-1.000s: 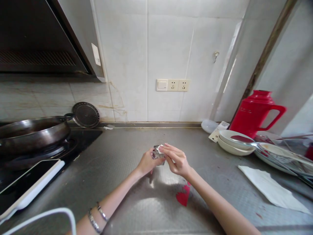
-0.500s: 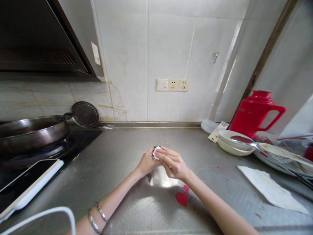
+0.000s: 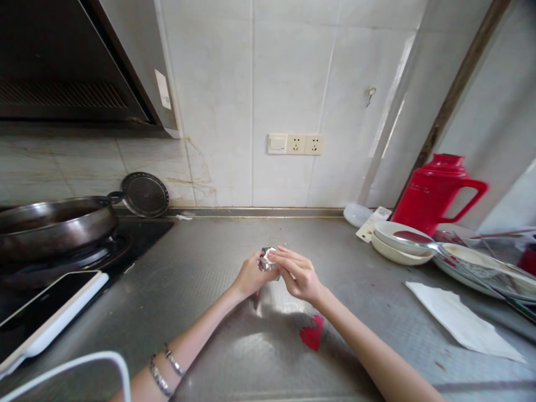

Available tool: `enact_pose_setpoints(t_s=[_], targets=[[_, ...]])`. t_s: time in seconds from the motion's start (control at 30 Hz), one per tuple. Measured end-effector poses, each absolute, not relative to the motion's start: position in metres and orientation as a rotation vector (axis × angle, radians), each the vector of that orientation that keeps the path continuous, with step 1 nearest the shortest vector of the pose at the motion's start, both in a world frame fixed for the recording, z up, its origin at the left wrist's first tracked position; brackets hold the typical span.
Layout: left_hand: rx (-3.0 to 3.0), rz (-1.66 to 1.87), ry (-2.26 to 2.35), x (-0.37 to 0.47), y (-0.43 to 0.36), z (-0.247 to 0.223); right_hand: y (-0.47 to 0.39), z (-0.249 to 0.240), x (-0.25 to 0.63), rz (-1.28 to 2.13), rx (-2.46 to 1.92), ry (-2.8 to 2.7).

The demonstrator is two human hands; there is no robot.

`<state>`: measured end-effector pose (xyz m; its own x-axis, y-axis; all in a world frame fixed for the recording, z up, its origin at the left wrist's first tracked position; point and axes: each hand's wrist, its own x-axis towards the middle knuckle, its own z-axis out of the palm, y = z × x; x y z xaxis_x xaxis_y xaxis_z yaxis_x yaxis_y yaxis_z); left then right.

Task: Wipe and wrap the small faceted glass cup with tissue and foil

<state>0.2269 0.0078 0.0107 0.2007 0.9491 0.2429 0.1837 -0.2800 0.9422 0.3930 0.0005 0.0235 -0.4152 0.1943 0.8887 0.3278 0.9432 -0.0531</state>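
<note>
Over the middle of the metal counter, my left hand (image 3: pixel 250 274) is closed around a small silvery thing (image 3: pixel 264 263) with a dark, uneven rim. What it is I cannot make out, as my fingers cover most of it. My right hand (image 3: pixel 300 274) meets it from the right, fingers bent together over its top. Under those fingertips shows a bit of white material (image 3: pixel 271 254), perhaps tissue, pressed at the rim. Just below my right hand, a red scrap (image 3: pixel 312 333) with a jagged edge lies flat on the counter (image 3: pixel 201 262).
On the left are a pan (image 3: pixel 62 226) on the black stove, a round dark disc (image 3: pixel 144 194) against the wall, and a phone (image 3: pixel 46 312) with a white cable. To the right stand a red thermos (image 3: pixel 435 192), stacked bowls (image 3: pixel 404 254) and a paper sheet (image 3: pixel 460 321).
My right fingers have lifted and shifted slightly right, so more of the silvery thing's rim shows. My left hand keeps its hold, almost in the same place.
</note>
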Motion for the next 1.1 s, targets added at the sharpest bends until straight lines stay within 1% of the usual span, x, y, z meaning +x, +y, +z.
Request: enact_pose_setpoints(t_s=[0.1,0.23,0.4,0.47,0.6,0.7,0.83,0.93,1.1], targets=[[1.632,1.121,1.099,0.227,0.007,0.009,0.003,0.023,0.392,-0.012,-0.543,-1.9],[1.611,1.056,1.093,0.226,0.007,0.009,0.006,0.028,0.395,0.269,-0.705,-1.85],[1.535,1.054,1.114,0.223,0.01,0.013,0.009,0.034,0.401,0.632,-0.624,-2.013],[1.511,1.059,1.111,0.223,0.012,0.014,0.009,0.032,0.4,0.729,-0.578,-2.055],[1.473,1.022,1.084,0.221,0.012,0.014,0.01,0.022,0.39,0.768,-0.657,-1.989],[1.446,0.979,0.975,0.219,0.012,0.014,0.011,0.017,0.386,0.774,-0.695,-1.907],[1.405,0.917,0.829,0.216,0.014,0.011,0.015,0.017,0.388,0.916,-0.716,-1.757],[1.437,0.987,0.819,0.217,0.017,0.007,0.015,0.02,0.388,1.018,-0.742,-1.679],[1.498,1.114,0.798,0.22,0.017,0.006,0.008,0.025,0.385,1.089,-0.772,-1.684]])
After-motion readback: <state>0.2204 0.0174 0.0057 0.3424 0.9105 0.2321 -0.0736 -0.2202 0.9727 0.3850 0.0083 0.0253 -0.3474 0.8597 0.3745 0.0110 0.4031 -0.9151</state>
